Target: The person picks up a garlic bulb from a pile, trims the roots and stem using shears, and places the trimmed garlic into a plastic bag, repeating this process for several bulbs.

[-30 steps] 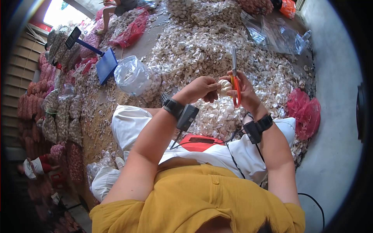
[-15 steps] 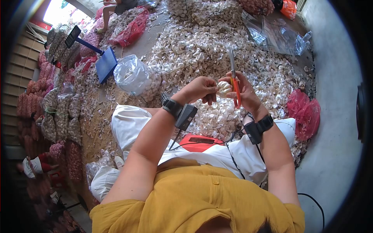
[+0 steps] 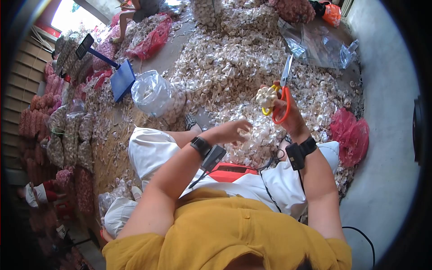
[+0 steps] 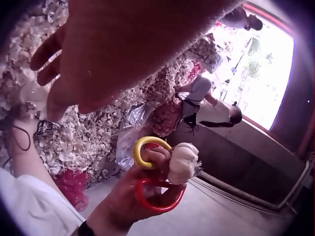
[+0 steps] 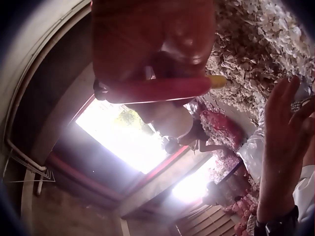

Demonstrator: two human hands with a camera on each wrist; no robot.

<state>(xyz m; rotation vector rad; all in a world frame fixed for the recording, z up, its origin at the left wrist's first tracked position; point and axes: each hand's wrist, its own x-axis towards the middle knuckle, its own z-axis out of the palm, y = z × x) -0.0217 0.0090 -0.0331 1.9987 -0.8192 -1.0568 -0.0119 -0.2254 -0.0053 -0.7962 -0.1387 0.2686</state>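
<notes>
My right hand [image 3: 293, 118] holds a pair of scissors [image 3: 288, 96] with one red and one yellow handle loop, its blades pointing forward. The same hand grips a whitish garlic bulb [image 3: 266, 96] at its fingertips, beside the yellow loop. In the left wrist view the bulb [image 4: 183, 164] shows its cloves and a tuft of roots. Nearer the lap, my left hand [image 3: 227, 132] is apart from the bulb, its fingers loosely extended with nothing in them. From the right wrist, the red handle [image 5: 157, 89] crosses under the right hand, and the bulb is mostly hidden.
A heap of garlic and loose skins [image 3: 225, 67] covers the floor ahead. A clear plastic bag [image 3: 153, 92] of bulbs stands at left by a blue scale [image 3: 122, 81]. Red netting [image 3: 351, 135] lies at right near the wall [image 3: 387, 112]. Other people are farther off.
My left hand has let go of the garlic bulb and drawn back toward the lap. The right hand has turned with scissors and bulb, and the two handle loops now show spread apart.
</notes>
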